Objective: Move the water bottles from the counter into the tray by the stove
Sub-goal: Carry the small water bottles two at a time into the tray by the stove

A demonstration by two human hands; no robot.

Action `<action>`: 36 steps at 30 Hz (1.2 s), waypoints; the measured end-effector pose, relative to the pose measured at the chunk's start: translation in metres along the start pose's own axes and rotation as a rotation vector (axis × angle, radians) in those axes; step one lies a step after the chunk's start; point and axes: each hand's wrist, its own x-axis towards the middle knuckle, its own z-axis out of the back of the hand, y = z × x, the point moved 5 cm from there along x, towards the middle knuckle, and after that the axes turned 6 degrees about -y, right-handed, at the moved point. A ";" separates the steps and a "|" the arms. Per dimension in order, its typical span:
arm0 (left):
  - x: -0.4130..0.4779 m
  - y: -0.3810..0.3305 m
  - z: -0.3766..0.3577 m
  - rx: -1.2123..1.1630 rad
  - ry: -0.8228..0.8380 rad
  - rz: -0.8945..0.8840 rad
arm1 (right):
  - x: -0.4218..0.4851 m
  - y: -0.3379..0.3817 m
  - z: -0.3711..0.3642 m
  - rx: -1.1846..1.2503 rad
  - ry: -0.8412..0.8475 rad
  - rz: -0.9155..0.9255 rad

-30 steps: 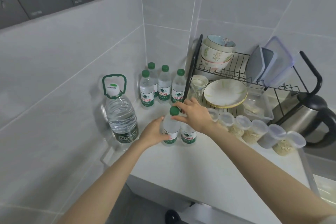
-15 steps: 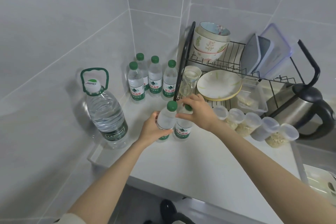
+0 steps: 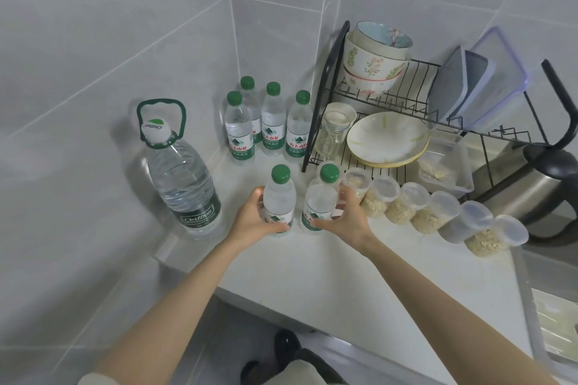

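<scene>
two bottles gripped, four waiting

left hand [image 3: 250, 222] wraps one green-capped bottle [image 3: 279, 197], right hand [image 3: 347, 219] wraps a second bottle [image 3: 319, 200], both upright at the white counter [image 3: 312, 266]. four more bottles [image 3: 272, 122] stand in the grey-tiled corner, one big jug [image 3: 184, 184] left, six oat jars [image 3: 422, 212] right.

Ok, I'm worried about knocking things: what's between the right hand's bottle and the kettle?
A row of lidded oat jars runs along the counter between the bottle in the right hand and the kettle, seen in the head view.
</scene>
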 end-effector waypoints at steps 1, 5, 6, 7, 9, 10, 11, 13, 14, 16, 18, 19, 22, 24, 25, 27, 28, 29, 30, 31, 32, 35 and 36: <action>0.000 0.003 0.001 0.004 -0.001 0.010 | 0.000 -0.003 -0.003 0.028 0.000 -0.027; -0.001 0.012 -0.002 -0.002 -0.015 0.056 | -0.001 -0.011 -0.011 0.102 -0.059 -0.076; -0.001 0.012 -0.004 -0.018 -0.022 0.069 | 0.000 -0.012 -0.012 0.108 -0.071 -0.078; 0.000 0.013 -0.006 -0.033 -0.031 0.079 | -0.001 -0.012 -0.013 0.111 -0.077 -0.077; 0.000 0.012 -0.008 -0.049 -0.049 0.095 | 0.001 -0.012 -0.013 0.104 -0.078 -0.068; 0.000 0.012 -0.009 -0.050 -0.059 0.104 | 0.002 -0.011 -0.012 0.089 -0.075 -0.060; 0.000 0.011 -0.010 -0.051 -0.073 0.115 | 0.003 -0.010 -0.011 0.075 -0.068 -0.050; 0.000 0.009 -0.010 -0.058 -0.119 0.123 | 0.006 -0.010 -0.008 0.051 -0.053 -0.036; -0.001 0.007 -0.009 -0.063 -0.141 0.122 | 0.008 -0.009 -0.007 0.040 -0.047 -0.034; -0.002 0.003 -0.009 -0.066 -0.166 0.113 | 0.011 -0.006 -0.005 0.022 -0.036 -0.026; -0.002 0.002 -0.008 -0.055 -0.170 0.107 | 0.011 0.001 -0.002 0.015 -0.034 -0.014; -0.002 0.002 -0.008 -0.044 -0.169 0.102 | 0.012 0.005 0.001 0.017 -0.036 -0.005; -0.001 -0.002 -0.006 -0.025 -0.165 0.083 | 0.010 0.019 0.011 0.036 -0.054 0.028; -0.002 -0.012 -0.003 -0.021 -0.158 0.048 | 0.006 0.028 0.020 0.056 -0.096 0.048; -0.003 -0.017 -0.002 -0.025 -0.163 0.034 | 0.007 0.030 0.023 0.067 -0.106 0.052; -0.003 -0.034 0.000 -0.048 -0.151 -0.012 | 0.002 0.037 0.031 0.092 -0.138 0.067; -0.005 -0.045 0.001 -0.051 -0.125 -0.041 | -0.004 0.041 0.037 0.105 -0.164 0.076; -0.005 -0.054 0.002 -0.056 -0.103 -0.066 | -0.009 0.044 0.042 0.113 -0.184 0.081; -0.008 -0.064 0.002 -0.055 -0.070 -0.097 | -0.018 0.047 0.049 0.122 -0.216 0.077; -0.009 -0.074 0.001 -0.060 -0.041 -0.133 | -0.026 0.049 0.056 0.132 -0.246 0.076; -0.014 -0.087 -0.002 -0.051 -0.008 -0.178 | -0.038 0.053 0.064 0.140 -0.286 0.074; -0.026 -0.112 -0.012 -0.055 0.070 -0.279 | -0.068 0.058 0.088 0.147 -0.386 0.062; -0.033 -0.123 -0.019 -0.050 0.110 -0.322 | -0.082 0.057 0.099 0.145 -0.430 0.056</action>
